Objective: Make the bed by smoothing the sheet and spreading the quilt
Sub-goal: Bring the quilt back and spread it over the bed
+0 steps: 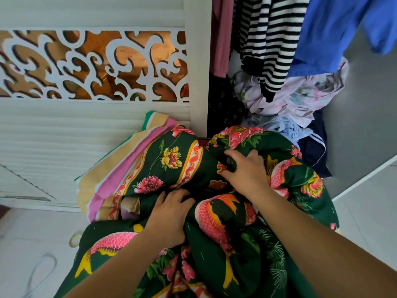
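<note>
A bulky dark green quilt (176, 166) printed with pink flowers and pink-and-yellow birds is bunched up in front of me, filling the lower middle of the view. My left hand (169, 214) grips a fold low in the bundle, fingers curled into the cloth. My right hand (247, 171) grips the top of the bundle, fingertips dug into a dark crease. A striped pink, yellow and green edge of cloth (120, 168) sticks out on the quilt's left side. No bed or sheet is in view.
A white wardrobe door (94, 65) with carved scrollwork stands at the left. The open wardrobe at the right holds a hanging striped top (272, 39), a blue garment (335, 31) and a pile of pale clothes (300, 100). White floor tiles (32, 254) lie below.
</note>
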